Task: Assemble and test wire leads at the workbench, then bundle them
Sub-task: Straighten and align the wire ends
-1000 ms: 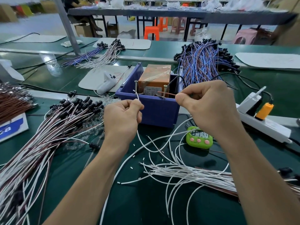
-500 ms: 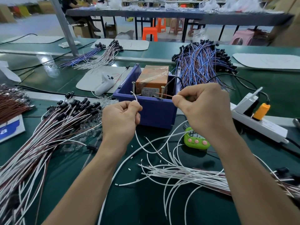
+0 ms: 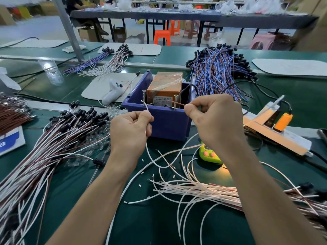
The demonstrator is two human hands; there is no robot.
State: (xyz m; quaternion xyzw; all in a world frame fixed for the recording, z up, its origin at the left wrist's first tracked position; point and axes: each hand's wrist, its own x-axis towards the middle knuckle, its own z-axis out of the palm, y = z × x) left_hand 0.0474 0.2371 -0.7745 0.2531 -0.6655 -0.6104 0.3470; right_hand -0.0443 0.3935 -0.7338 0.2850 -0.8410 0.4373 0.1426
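Loose leads: nearest the viewer, below both sets of fingers, a fan of thin white plastic-coated wires (image 3: 194,190) curls across the matte dark-green mat of the workbench (image 3: 150,218). Tiny white insulation offcuts are scattered among them.
Left hand: the left hand (image 3: 131,131) is curled into a loose fist. Thumb and forefinger press together, pinching a slim white wire (image 3: 147,108).
White wire: it rises from the left fingertips to the left screw (image 3: 143,97), and below the fist it trails down in a smooth loop.
Right hand: the right hand (image 3: 215,119) is also curled. Thumb and forefinger pinch a fine reddish-brown wire (image 3: 178,103).
Brown wire: it runs leftwards from the right fingertips to the right screw (image 3: 175,101).
Screws: two slender metal screws stand upright just beyond the fingertips, at the near rim of the bin.
Bin: a rigid, boxy blue plastic bin (image 3: 164,126) sits directly behind both hands. It holds an orange rectangular box (image 3: 165,84) wrapped in glossy clear tape.
Timer: under the right wrist lies a rounded, shiny lime-green timer (image 3: 210,155) with pink buttons, partly hidden.
Capped pile: left of the left fingers spreads a broad sheaf of white and brown leads (image 3: 70,128), each tipped with a small black cylindrical cap.
Power strip: right of the right fingers lies a long white power strip (image 3: 290,138) bearing an orange plug (image 3: 283,121).
Far bundle: beyond the bin lies a dense heap of blue and brown wires (image 3: 217,71) with black ends.
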